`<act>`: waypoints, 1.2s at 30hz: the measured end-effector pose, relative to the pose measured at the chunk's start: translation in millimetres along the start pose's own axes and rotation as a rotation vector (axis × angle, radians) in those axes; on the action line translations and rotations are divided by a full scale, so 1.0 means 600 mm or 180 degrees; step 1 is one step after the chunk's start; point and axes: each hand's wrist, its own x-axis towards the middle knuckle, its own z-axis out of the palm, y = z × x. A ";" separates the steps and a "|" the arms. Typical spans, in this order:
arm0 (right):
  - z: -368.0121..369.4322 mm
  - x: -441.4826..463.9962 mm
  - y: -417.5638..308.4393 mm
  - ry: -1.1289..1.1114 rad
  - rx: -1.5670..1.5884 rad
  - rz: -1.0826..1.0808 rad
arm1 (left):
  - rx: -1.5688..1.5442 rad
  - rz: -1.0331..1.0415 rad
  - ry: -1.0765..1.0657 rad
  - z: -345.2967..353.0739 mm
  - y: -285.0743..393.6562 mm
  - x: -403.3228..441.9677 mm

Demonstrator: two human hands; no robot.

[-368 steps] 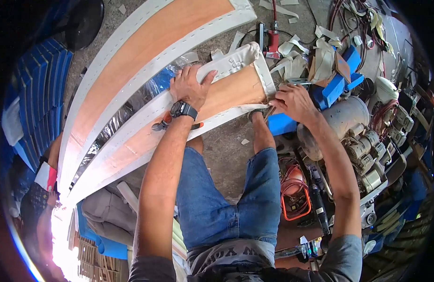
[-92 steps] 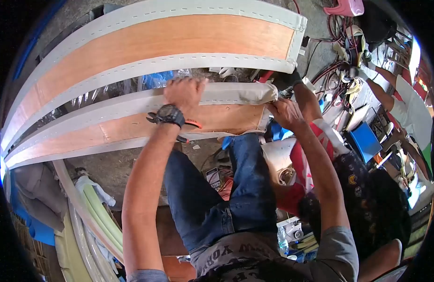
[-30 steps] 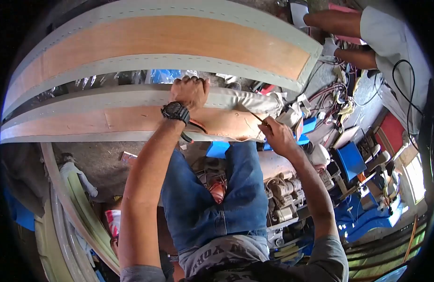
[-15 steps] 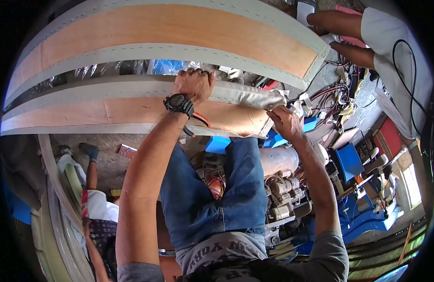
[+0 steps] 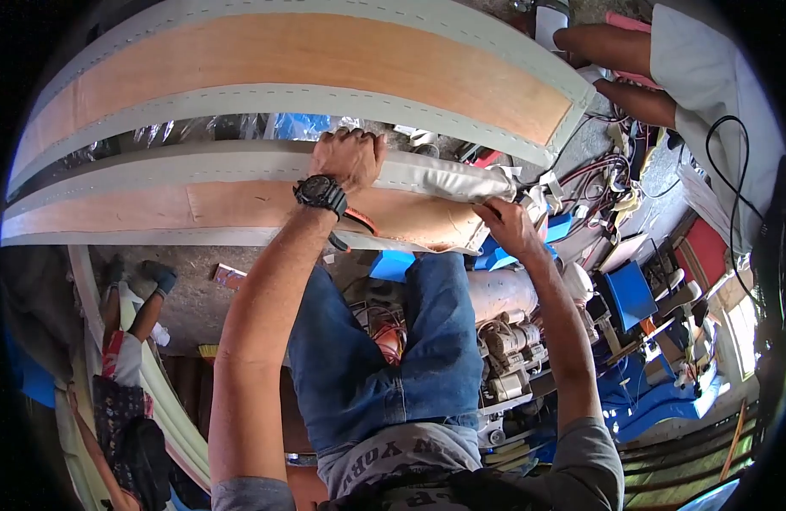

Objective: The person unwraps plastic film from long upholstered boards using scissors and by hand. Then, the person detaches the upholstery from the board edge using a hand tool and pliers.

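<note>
A long curved panel [image 5: 240, 204] with a bare wood middle and pale stapled cloth edges lies across my thighs. My left hand [image 5: 349, 159], a black watch on its wrist, is closed over the panel's upper padded edge. Partly hidden behind that wrist is a tool with orange and black handles [image 5: 361, 221], resting on the wood. My right hand [image 5: 504, 223] is pinched at the panel's right end, beside the wrinkled cloth corner [image 5: 474, 180]; what its fingers hold is too small to make out. A second, wider curved panel [image 5: 308, 53] lies beyond.
A person in white shorts [image 5: 699, 77] stands at the upper right. Another person [image 5: 125, 392] is at the lower left, near pale curved strips [image 5: 176, 409]. Right of my legs are a cylindrical tank [image 5: 504, 292] and machinery [image 5: 508, 349]; hoses [image 5: 610, 170] and scraps litter the floor.
My right hand has moved slightly left and down along the panel's end. The thin pointed tool seen in it a second ago no longer shows clearly. The person at lower left has come further into view.
</note>
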 end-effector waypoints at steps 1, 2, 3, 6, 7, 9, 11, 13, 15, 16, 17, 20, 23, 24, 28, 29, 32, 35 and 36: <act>0.003 0.004 0.005 -0.0251 0.0157 0.0172 | -0.0028 -0.0020 -0.0080 0.003 -0.001 0.001; 0.000 0.009 0.015 -0.0602 0.0288 0.0367 | -0.0049 -0.0049 -0.0161 0.000 -0.003 0.003; -0.002 0.008 0.025 -0.0603 0.0285 0.0360 | -0.0047 -0.0055 -0.0156 -0.001 -0.004 0.003; 0.006 0.003 0.041 -0.0334 -0.0083 0.0148 | -0.0019 0.0034 -0.0137 -0.004 -0.003 0.001; 0.007 0.006 0.047 -0.0359 -0.0095 0.0142 | -0.0029 0.0009 -0.0142 -0.004 -0.004 0.000; -0.011 0.018 0.022 -0.0086 -0.0719 -0.0304 | 0.0006 0.0033 -0.0094 -0.002 -0.002 -0.002; -0.014 0.040 0.022 -0.0033 -0.0943 -0.0481 | -0.0041 0.0031 0.0031 -0.001 -0.002 0.000; -0.007 0.049 0.020 0.0134 -0.1342 -0.0756 | -0.0103 -0.0041 -0.0081 0.001 -0.003 0.000; 0.004 0.040 0.005 0.0205 -0.1332 -0.0736 | -0.0129 -0.0049 -0.0023 0.006 -0.004 0.004; 0.013 0.019 -0.002 0.0087 -0.1390 -0.0355 | -0.0097 -0.0072 0.0007 0.008 -0.004 0.002; 0.022 -0.004 -0.024 -0.0016 -0.1448 0.0019 | -0.0059 -0.0091 0.0053 0.008 -0.001 0.000; 0.032 -0.084 -0.153 -0.0226 -0.1322 0.0236 | 0.0040 -0.0130 0.0051 -0.002 0.001 0.003; 0.017 -0.070 -0.083 0.0183 -0.1159 0.0142 | 0.0241 -0.0048 0.0120 0.017 -0.001 -0.001; 0.004 -0.054 -0.075 -0.0082 -0.1066 0.0260 | 0.0126 -0.0025 0.0157 0.011 -0.004 0.004; -0.016 0.009 -0.024 0.0099 -0.1652 -0.0386 | 0.0018 0.0036 0.0302 0.009 -0.001 -0.001; -0.023 0.023 -0.020 0.0228 -0.1687 -0.0682 | 0.0000 0.0019 0.0288 0.007 -0.002 0.001; -0.028 0.046 -0.015 0.0082 -0.1784 -0.0820 | 0.0005 -0.0021 0.0219 0.005 0.001 -0.003; -0.009 0.061 -0.005 0.0069 -0.1769 -0.0864 | -0.0043 -0.0004 0.0214 0.001 0.002 -0.002; -0.006 0.072 -0.009 0.0025 -0.1724 -0.0850 | -0.0016 -0.0007 0.0251 -0.001 0.001 0.004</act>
